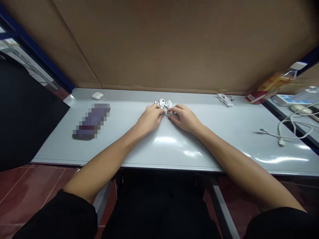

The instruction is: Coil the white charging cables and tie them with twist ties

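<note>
A white cable (pixel 163 105) lies in a loopy bunch near the back of the gray table (pixel 224 149), in the middle. The left hand (pixel 149 118) and right hand (pixel 185 119) are close together on it. Each grip has its fingers on the loops, but I cannot tell if they pinch. A small white case (pixel 97 96) sits far left, and another white cable bundle (pixel 225 100) sits to the right.

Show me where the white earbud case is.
In the head view, the white earbud case sits near the back edge of the grey table, toward its left end, just beyond a pixelated object and left of the person's left hand.
</note>
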The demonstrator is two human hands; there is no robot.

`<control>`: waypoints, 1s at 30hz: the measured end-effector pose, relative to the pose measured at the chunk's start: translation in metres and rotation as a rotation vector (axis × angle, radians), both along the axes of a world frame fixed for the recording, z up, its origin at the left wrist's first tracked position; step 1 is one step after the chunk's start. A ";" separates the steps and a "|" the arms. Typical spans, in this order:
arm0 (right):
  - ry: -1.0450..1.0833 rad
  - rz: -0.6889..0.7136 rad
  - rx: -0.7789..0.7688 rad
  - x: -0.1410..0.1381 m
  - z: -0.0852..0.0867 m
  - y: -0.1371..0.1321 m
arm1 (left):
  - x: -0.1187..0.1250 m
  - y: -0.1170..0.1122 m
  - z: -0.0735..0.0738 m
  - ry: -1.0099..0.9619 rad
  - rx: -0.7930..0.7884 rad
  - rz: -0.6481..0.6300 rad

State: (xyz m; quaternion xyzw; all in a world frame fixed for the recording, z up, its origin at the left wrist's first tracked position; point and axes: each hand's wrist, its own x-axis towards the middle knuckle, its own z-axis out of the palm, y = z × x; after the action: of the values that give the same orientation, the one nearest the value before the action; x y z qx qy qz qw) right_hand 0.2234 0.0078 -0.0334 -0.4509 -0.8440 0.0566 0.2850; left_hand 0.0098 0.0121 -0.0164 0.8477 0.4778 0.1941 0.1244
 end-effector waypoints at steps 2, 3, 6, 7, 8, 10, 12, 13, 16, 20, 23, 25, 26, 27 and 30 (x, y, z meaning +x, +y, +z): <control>0.001 -0.009 -0.001 0.000 0.000 0.001 | -0.003 0.002 0.002 -0.015 -0.021 -0.008; 0.001 -0.016 -0.002 0.000 0.000 0.001 | -0.005 0.004 0.003 -0.024 -0.028 -0.007; -0.008 -0.040 -0.009 0.001 0.000 0.004 | -0.012 0.011 0.004 -0.029 -0.032 0.019; -0.014 -0.047 -0.013 0.001 0.000 0.004 | -0.014 0.014 0.004 -0.023 -0.035 0.025; -0.021 -0.052 -0.017 0.001 0.000 0.005 | -0.015 0.017 0.003 -0.015 -0.039 0.023; -0.033 -0.054 -0.024 0.002 0.001 0.006 | -0.016 0.021 0.003 -0.014 -0.048 0.004; -0.035 -0.047 -0.027 0.001 0.001 0.006 | -0.014 0.023 0.002 -0.025 -0.054 -0.020; -0.034 -0.044 -0.029 0.001 0.001 0.006 | -0.013 0.023 0.002 -0.030 -0.056 -0.025; -0.041 -0.041 -0.039 -0.001 0.002 0.004 | -0.011 0.024 0.000 -0.044 -0.049 -0.014; -0.087 -0.029 -0.051 -0.005 0.004 0.003 | -0.011 0.026 -0.004 -0.046 -0.008 -0.021; -0.130 -0.001 -0.059 -0.009 0.004 0.002 | -0.012 0.026 -0.006 -0.042 0.003 -0.038; -0.138 0.000 -0.068 -0.010 0.005 0.001 | -0.013 0.025 -0.006 -0.048 -0.005 -0.045; -0.136 -0.007 -0.076 -0.010 0.006 -0.001 | -0.013 0.023 -0.005 -0.053 -0.013 -0.046; -0.134 -0.018 -0.088 -0.009 0.008 -0.003 | -0.013 0.021 -0.003 -0.055 -0.027 -0.041; -0.159 -0.056 -0.152 -0.006 0.019 -0.017 | -0.013 0.007 0.008 -0.005 -0.112 0.015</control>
State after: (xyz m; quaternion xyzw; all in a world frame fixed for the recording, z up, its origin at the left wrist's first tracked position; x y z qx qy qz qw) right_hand 0.2170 -0.0095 -0.0141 -0.4979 -0.8441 0.0766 0.1838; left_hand -0.0035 0.0187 -0.0084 0.8353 0.4937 0.1702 0.1716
